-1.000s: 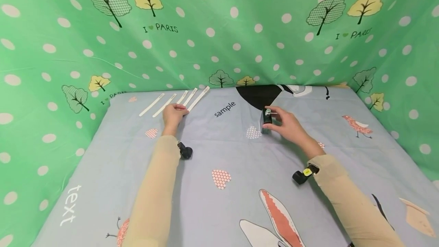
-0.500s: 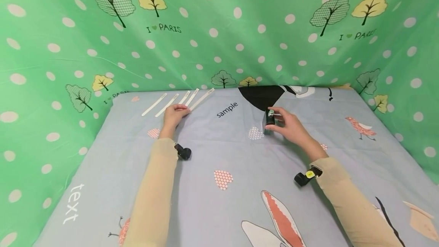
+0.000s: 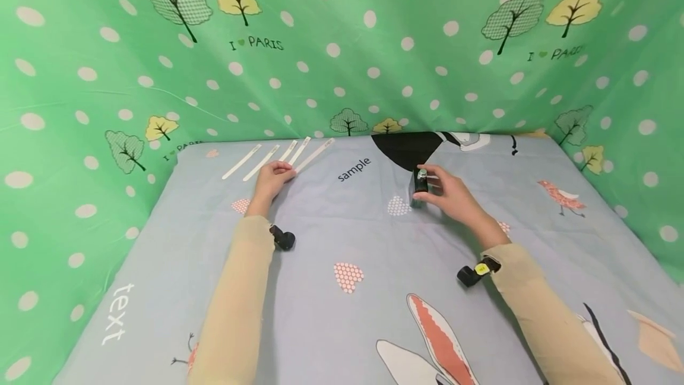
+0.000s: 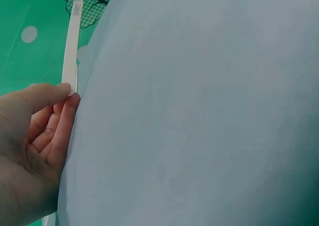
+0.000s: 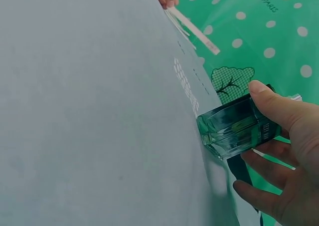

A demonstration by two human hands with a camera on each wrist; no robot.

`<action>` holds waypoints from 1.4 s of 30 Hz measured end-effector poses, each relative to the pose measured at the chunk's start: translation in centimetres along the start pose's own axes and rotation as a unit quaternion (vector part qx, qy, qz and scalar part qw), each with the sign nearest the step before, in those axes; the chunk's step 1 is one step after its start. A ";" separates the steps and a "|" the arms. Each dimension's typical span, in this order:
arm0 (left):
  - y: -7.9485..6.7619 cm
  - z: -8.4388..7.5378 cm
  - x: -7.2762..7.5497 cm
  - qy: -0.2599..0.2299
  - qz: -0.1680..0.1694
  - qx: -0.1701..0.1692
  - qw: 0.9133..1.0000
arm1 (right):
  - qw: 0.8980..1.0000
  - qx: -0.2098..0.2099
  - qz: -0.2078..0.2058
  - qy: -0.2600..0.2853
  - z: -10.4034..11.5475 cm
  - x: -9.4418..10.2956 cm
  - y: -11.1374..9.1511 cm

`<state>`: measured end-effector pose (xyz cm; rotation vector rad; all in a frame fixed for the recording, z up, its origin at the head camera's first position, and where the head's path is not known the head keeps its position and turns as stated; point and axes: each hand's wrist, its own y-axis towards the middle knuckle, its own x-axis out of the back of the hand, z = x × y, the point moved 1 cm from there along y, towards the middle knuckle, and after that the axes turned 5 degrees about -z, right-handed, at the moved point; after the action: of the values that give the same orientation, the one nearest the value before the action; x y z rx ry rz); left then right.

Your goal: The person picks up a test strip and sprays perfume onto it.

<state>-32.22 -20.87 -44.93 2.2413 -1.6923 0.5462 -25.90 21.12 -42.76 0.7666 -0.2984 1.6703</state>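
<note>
My left hand (image 3: 271,182) pinches the lower end of a white paper test strip (image 4: 71,49) between thumb and fingertips. In the right wrist view that strip stands tilted up off the cloth. Several similar white strips (image 3: 241,162) lie side by side beyond and left of this hand, some partly hidden by it. My right hand (image 3: 453,198) grips a green glass perfume bottle (image 5: 237,128) by its dark upper part, thumb on one side and fingers on the other. Upright in the head view, the bottle has a small silver spray nozzle (image 3: 422,173) on top.
A grey-blue printed cloth (image 3: 320,224) covers the table. Behind it and at both sides hangs a green dotted curtain (image 3: 299,94). Each wrist carries a small black camera (image 3: 285,239). The word "sample" is printed between the hands.
The pinched strip has risen a little from the cloth and its far end has swung right, away from the other strips. The head view has shifted slightly. The right hand keeps its grip on the bottle.
</note>
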 end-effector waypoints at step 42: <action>-4.5 -6.3 2.6 -0.103 0.137 0.065 0.983 | 0.995 -0.023 -0.020 0.096 -0.4 -0.7 0.5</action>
<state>-28.03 -19.09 -38.13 2.2321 -2.1486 0.5125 -26.43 20.70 -43.37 0.5690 -0.1840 1.6802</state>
